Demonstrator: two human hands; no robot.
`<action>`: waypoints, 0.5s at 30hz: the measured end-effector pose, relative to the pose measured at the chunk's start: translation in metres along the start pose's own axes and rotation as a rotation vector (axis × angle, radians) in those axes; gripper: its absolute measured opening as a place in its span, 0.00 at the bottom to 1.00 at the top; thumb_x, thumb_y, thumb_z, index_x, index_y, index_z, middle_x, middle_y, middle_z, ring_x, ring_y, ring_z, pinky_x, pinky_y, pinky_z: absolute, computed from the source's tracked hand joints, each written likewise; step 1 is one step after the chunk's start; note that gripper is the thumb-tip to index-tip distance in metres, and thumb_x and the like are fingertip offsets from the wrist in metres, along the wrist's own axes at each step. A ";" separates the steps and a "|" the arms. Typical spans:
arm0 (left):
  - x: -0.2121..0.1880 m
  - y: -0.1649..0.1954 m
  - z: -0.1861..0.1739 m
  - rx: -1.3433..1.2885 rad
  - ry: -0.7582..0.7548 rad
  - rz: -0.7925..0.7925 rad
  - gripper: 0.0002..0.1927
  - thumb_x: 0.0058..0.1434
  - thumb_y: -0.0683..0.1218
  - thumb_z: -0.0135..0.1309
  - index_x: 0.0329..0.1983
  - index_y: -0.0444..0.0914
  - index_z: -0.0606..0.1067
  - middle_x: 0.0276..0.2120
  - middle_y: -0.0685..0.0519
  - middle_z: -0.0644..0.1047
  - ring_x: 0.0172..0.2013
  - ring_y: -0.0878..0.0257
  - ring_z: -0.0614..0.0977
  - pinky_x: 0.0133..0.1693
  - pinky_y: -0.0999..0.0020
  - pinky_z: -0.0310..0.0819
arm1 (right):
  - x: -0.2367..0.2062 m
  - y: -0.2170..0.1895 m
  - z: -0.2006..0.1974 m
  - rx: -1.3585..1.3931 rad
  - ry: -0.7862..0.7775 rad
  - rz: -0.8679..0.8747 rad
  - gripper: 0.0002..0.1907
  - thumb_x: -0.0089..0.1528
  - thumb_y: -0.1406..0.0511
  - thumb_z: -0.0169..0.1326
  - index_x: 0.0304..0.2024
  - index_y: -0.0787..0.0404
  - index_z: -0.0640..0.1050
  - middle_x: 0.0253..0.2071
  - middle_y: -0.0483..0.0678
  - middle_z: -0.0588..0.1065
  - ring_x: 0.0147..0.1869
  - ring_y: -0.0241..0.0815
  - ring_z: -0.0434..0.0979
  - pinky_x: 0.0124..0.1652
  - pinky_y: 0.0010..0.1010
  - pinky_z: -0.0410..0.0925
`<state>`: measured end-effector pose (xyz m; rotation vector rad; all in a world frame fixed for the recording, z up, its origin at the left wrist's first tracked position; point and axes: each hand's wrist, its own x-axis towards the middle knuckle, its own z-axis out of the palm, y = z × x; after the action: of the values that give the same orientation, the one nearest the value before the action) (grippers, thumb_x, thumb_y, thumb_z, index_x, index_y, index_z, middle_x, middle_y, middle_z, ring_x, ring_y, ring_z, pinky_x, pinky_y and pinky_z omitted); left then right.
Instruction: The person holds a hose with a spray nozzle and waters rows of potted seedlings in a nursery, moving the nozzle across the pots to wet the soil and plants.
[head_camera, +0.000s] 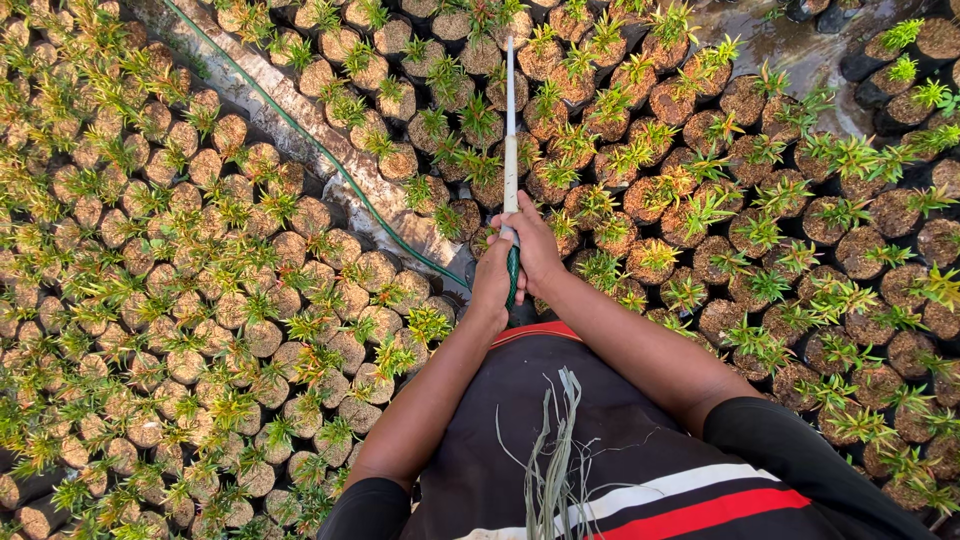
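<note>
Pale metal wand (510, 130) runs straight ahead from hands, long axis away from body. Left hand (493, 283) and right hand (535, 250) together, both clamped on green hose (513, 275) end. Potted seedlings (250, 300) all around.

One view only here, from the head camera, looking steeply down the wearer's own front. The dark striped shirt (600, 470) fills the bottom edge, very near the lens, and both forearms run up from the lower corners to meet at the frame's centre. The left hand (494, 285) and right hand (535, 250) sit close, at arm's length, mid-frame. Beyond them the ground spreads away in all directions: rows of potted seedlings (250, 300) seen almost from straight above, farther off toward the top edge. No second view shares the scene.
</note>
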<state>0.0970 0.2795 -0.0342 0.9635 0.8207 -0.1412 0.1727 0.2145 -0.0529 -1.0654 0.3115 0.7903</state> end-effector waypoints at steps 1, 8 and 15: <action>0.000 0.000 0.000 0.005 0.003 -0.006 0.23 0.71 0.62 0.42 0.34 0.39 0.71 0.16 0.55 0.69 0.13 0.65 0.69 0.16 0.69 0.61 | 0.000 0.001 0.000 0.002 -0.004 -0.001 0.42 0.66 0.65 0.45 0.79 0.54 0.44 0.41 0.47 0.75 0.41 0.39 0.77 0.40 0.30 0.74; -0.001 0.001 -0.004 -0.010 -0.006 0.004 0.22 0.72 0.61 0.43 0.34 0.39 0.71 0.16 0.55 0.69 0.13 0.65 0.68 0.15 0.69 0.61 | 0.003 0.006 0.001 0.035 -0.011 -0.002 0.42 0.66 0.65 0.45 0.79 0.54 0.44 0.41 0.47 0.75 0.40 0.40 0.76 0.40 0.30 0.74; -0.001 -0.001 -0.006 -0.016 -0.028 0.019 0.22 0.72 0.61 0.43 0.33 0.40 0.71 0.15 0.55 0.69 0.13 0.65 0.68 0.15 0.69 0.61 | 0.004 0.008 -0.001 0.037 -0.017 -0.002 0.42 0.66 0.65 0.45 0.79 0.54 0.43 0.41 0.47 0.75 0.40 0.40 0.76 0.40 0.30 0.74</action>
<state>0.0929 0.2833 -0.0358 0.9518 0.7858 -0.1310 0.1703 0.2177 -0.0606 -1.0238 0.3095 0.7882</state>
